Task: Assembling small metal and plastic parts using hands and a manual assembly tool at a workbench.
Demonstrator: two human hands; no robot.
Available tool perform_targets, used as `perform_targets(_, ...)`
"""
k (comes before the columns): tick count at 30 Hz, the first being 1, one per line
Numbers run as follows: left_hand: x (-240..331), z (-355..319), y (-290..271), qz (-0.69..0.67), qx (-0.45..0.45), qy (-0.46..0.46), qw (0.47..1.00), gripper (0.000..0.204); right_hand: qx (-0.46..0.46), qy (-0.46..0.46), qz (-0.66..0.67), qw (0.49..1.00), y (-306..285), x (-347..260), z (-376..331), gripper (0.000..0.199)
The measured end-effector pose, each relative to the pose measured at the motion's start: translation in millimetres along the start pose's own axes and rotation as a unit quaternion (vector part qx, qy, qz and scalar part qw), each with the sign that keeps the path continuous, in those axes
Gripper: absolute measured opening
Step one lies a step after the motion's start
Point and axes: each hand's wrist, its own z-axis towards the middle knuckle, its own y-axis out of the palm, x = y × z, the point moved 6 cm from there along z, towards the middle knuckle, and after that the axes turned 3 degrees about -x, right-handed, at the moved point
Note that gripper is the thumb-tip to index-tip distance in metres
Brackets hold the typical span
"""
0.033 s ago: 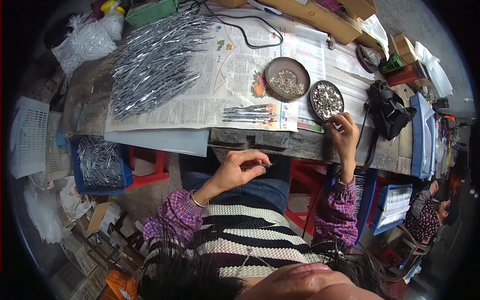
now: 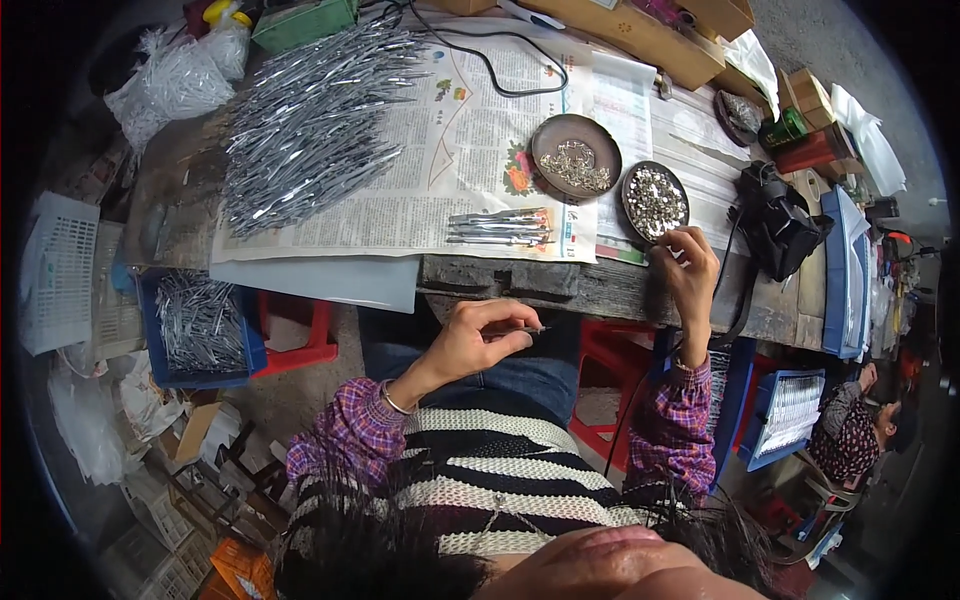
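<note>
My left hand (image 2: 487,340) is held over my lap, just off the table's front edge. Its thumb and forefinger are pinched on a small, thin dark piece whose kind I cannot make out. At the near rim of a round dark dish (image 2: 628,205) of small shiny metal pieces is my right hand (image 2: 688,268), its fingers curled together; anything in them is hidden. To the left of that dish stands a larger round dish (image 2: 566,128) with small brass-coloured parts. Several slim metal strips (image 2: 498,228) lie in a row on the newspaper (image 2: 330,238) near the front edge.
A big heap of slim grey metal strips (image 2: 310,130) covers the table's left side. A black cable (image 2: 490,85) loops behind, and a black bag (image 2: 780,222) sits at the right. Blue bins (image 2: 258,345) of metal parts flank me. Another person (image 2: 850,430) sits far right.
</note>
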Motion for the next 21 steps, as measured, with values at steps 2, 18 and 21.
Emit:
perform_targets(2,-1.5,-2.4,0.3,-0.003,0.008,-0.001,1.000,0.016,0.017,0.026,0.084,0.996,0.3,-0.7,-5.6,0.012)
perform_targets(18,-9.2,3.2,-1.6,-0.162,0.047,-0.001,0.986,0.020,-0.103,0.269,0.646,0.707,101.3,-84.8,-76.9,0.009)
perform_targets(21,-11.0,0.5,-0.6,-0.164,0.046,-0.006,0.985,0.021,-0.094,0.285,0.649,0.699,105.4,-86.8,-82.5,0.010)
